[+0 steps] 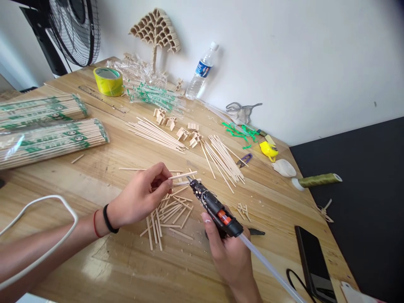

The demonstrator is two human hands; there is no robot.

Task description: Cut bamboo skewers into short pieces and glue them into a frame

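Observation:
My left hand [147,193] pinches a short wooden stick [184,174] between thumb and fingers, its free end pointing right. A black glue gun [211,202] is gripped in my right hand [232,254], and its metal nozzle meets or nearly meets the stick area; contact is hard to tell. From the gun's rear trails a long translucent glue stick [268,267]. Another short piece lies just under the held one, partly behind my fingers. Cut stick pieces [172,210] are scattered on the wooden table [120,261] below my left hand.
Long sticks [222,162] and small glued stick pieces [183,134] lie beyond my hands. Packaged sticks [47,139] are at left, with yellow tape [109,82] behind. A bottle [202,71] and stick-built tree [156,31] stand by the wall. A phone [315,263] lies right.

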